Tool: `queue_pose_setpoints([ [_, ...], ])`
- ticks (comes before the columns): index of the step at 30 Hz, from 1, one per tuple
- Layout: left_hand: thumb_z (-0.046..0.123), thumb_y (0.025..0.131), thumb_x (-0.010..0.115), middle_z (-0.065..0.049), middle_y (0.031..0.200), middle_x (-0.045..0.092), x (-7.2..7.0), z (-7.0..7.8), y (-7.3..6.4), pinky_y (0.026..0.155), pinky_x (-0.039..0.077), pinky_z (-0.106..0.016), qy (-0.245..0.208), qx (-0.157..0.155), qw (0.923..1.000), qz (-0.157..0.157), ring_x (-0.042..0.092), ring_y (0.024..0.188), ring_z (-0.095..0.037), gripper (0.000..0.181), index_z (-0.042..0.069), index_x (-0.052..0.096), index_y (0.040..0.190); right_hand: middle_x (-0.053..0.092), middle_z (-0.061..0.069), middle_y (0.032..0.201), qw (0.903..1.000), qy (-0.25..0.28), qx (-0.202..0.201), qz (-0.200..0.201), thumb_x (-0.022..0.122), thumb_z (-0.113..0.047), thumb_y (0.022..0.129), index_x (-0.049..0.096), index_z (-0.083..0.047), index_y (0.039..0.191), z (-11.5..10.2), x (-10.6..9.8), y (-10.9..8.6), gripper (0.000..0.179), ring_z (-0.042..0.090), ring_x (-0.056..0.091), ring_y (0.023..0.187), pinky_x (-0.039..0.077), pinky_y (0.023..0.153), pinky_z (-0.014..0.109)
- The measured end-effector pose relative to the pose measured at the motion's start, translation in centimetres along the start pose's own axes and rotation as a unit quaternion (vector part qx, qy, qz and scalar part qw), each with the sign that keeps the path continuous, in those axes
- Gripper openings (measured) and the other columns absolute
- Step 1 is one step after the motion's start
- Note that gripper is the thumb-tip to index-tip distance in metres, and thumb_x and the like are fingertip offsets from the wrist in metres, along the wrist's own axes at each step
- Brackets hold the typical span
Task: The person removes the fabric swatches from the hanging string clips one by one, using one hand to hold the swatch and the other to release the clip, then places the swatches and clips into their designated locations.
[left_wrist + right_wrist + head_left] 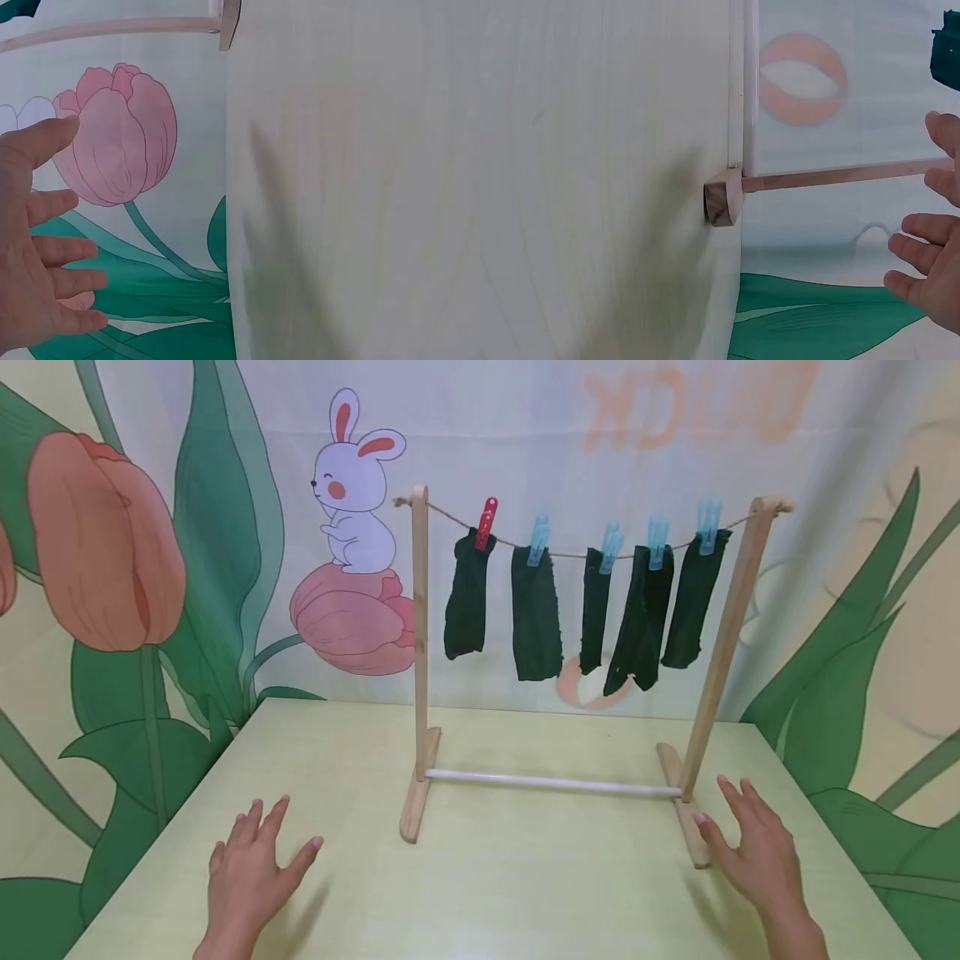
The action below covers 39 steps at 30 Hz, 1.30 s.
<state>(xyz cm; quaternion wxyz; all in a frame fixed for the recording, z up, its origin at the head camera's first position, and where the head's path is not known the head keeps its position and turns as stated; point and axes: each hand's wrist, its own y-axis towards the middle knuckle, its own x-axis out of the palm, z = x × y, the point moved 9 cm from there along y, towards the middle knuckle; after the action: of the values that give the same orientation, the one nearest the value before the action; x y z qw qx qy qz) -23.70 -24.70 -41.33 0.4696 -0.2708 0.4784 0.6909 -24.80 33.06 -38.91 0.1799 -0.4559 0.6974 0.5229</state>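
Note:
Both hands are raised over the table with fingers spread and nothing in them. The left hand (251,868) is left of a small wooden drying rack (422,635); the right hand (757,852) is close to the rack's right foot (692,831), overlapping it in the head view. From the rack's sagging string hang several dark green cloth strips (537,614). A red clothespin (486,524) grips the leftmost strip, and blue clothespins (537,540) grip the others. In the right wrist view a corner of dark cloth (946,56) shows above the right fingers.
The pale table (555,877) carries the rack toward its back edge. A white rod (555,783) joins the rack's two feet low down. Behind hangs a printed curtain (525,410) with a rabbit, tulips and leaves.

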Motion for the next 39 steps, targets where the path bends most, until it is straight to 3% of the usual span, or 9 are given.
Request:
queue_pose_setpoints([
  [5, 0.038, 0.080, 0.069, -0.032, 0.130, 0.042, -0.6, 0.6, 0.2, 0.086, 0.027, -0.067, -0.027, 0.010, 0.9986, 0.044, 0.038, 0.115, -0.052, 0.064, 0.003, 0.049, 0.129, 0.040, 0.032, 0.133, 0.9992, 0.029, 0.003, 0.026, 0.065, -0.024, 0.086, 0.049, 0.001, 0.131, -0.6, 0.1, 0.4, 0.054, 0.054, 0.039, 0.114, 0.029, 0.081, 0.069],
  [9, 0.029, 0.076, 0.073, -0.031, 0.123, 0.050, -1.4, 1.4, 0.5, 0.079, 0.035, -0.063, -0.052, 0.037, 0.9927, 0.103, 0.047, 0.109, -0.048, 0.059, 0.001, 0.054, 0.124, 0.041, 0.032, 0.132, 0.9977, 0.057, 0.008, 0.037, 0.066, -0.021, 0.085, 0.050, 0.003, 0.129, -1.2, 0.2, 0.7, 0.052, 0.055, 0.039, 0.113, 0.029, 0.081, 0.069],
  [12, 0.025, 0.074, 0.074, -0.030, 0.119, 0.053, -1.8, 1.9, 0.6, 0.076, 0.039, -0.061, -0.065, 0.048, 0.9886, 0.127, 0.051, 0.106, -0.045, 0.056, 0.000, 0.057, 0.121, 0.043, 0.031, 0.131, 0.9957, 0.078, 0.018, 0.045, 0.067, -0.017, 0.084, 0.052, 0.005, 0.126, -1.6, 0.3, 0.6, 0.050, 0.054, 0.040, 0.114, 0.029, 0.083, 0.068],
  [21, 0.024, 0.080, 0.072, -0.027, 0.124, 0.051, -1.2, 2.4, 1.1, 0.083, 0.037, -0.061, -0.096, 0.022, 0.9908, 0.093, 0.048, 0.111, -0.043, 0.052, 0.000, 0.055, 0.123, 0.048, 0.027, 0.129, 0.9896, 0.126, 0.042, 0.056, 0.071, -0.012, 0.081, 0.055, 0.004, 0.123, -2.3, 1.2, 0.4, 0.048, 0.049, 0.043, 0.115, 0.034, 0.088, 0.063],
  [25, 0.023, 0.082, 0.071, -0.026, 0.125, 0.050, -1.0, 3.1, 1.4, 0.084, 0.036, -0.061, -0.122, 0.030, 0.9888, 0.080, 0.048, 0.112, -0.043, 0.050, 0.000, 0.055, 0.123, 0.051, 0.020, 0.129, 0.9864, 0.144, 0.055, 0.058, 0.072, -0.009, 0.080, 0.055, 0.002, 0.125, -2.7, 1.5, 0.5, 0.049, 0.040, 0.047, 0.116, 0.040, 0.094, 0.033],
  [28, 0.023, 0.083, 0.070, -0.025, 0.126, 0.049, -0.9, 3.6, 1.6, 0.085, 0.036, -0.062, -0.134, 0.033, 0.9877, 0.074, 0.046, 0.113, -0.043, 0.049, 0.000, 0.055, 0.124, 0.053, 0.014, 0.130, 0.9842, 0.155, 0.063, 0.058, 0.072, -0.007, 0.080, 0.055, 0.000, 0.126, -3.1, 1.7, 0.7, 0.050, 0.034, 0.049, 0.116, 0.035, 0.086, 0.014],
  [32, 0.022, 0.083, 0.070, -0.025, 0.126, 0.050, -0.7, 4.1, 1.8, 0.086, 0.035, -0.062, -0.144, 0.034, 0.9864, 0.073, 0.047, 0.114, -0.042, 0.048, 0.000, 0.055, 0.123, 0.053, 0.015, 0.129, 0.9810, 0.175, 0.061, 0.059, 0.072, -0.005, 0.080, 0.056, 0.000, 0.126, -3.7, 1.9, 1.0, 0.049, 0.030, 0.050, 0.115, 0.037, 0.084, 0.013],
  [39, 0.021, 0.082, 0.071, -0.023, 0.128, 0.049, -0.3, 5.0, 2.2, 0.088, 0.035, -0.060, -0.159, 0.036, 0.9838, 0.074, 0.046, 0.115, -0.040, 0.048, 0.001, 0.055, 0.123, 0.054, 0.015, 0.127, 0.9721, 0.220, 0.068, 0.044, 0.071, -0.005, 0.081, 0.055, -0.001, 0.128, -4.8, 2.2, 1.7, 0.050, -0.002, 0.048, 0.109, 0.036, 0.084, 0.008],
])
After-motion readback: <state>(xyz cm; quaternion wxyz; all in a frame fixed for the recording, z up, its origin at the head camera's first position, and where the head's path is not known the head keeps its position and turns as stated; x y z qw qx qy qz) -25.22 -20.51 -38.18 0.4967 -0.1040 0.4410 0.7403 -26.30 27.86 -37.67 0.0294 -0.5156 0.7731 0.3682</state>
